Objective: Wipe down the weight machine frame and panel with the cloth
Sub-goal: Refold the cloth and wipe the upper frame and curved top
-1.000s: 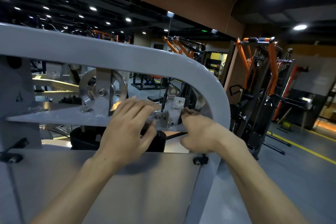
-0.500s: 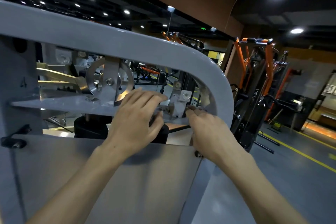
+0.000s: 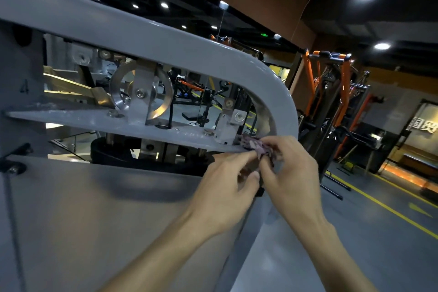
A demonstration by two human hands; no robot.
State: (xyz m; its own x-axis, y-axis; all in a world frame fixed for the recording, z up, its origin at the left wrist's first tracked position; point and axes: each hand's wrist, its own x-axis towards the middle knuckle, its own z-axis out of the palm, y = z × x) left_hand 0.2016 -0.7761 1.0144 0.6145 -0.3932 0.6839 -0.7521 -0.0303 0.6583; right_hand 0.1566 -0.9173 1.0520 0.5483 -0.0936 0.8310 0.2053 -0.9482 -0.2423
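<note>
The weight machine's grey frame (image 3: 147, 31) curves across the view and bends down at the right. Below it a flat grey shelf plate (image 3: 78, 118) carries a steel pulley (image 3: 142, 92). The translucent grey panel (image 3: 94, 216) fills the lower left. A small purple patterned cloth (image 3: 257, 147) lies bunched at the shelf's right end, by the frame's inner corner. My right hand (image 3: 289, 168) pinches the cloth from the right. My left hand (image 3: 227, 194) is just below it, fingers curled, pinching the cloth's lower edge.
A metal bracket (image 3: 233, 121) with a bolt stands on the shelf just left of the cloth. Black panel clips (image 3: 14, 166) sit at the left edge. Orange and black gym machines (image 3: 331, 106) stand behind on the right, on a grey floor with yellow lines (image 3: 379, 204).
Both hands have slid right along the shelf to the frame's corner. The left hand came off the plate by the pulley, and the cloth now shows between the fingers.
</note>
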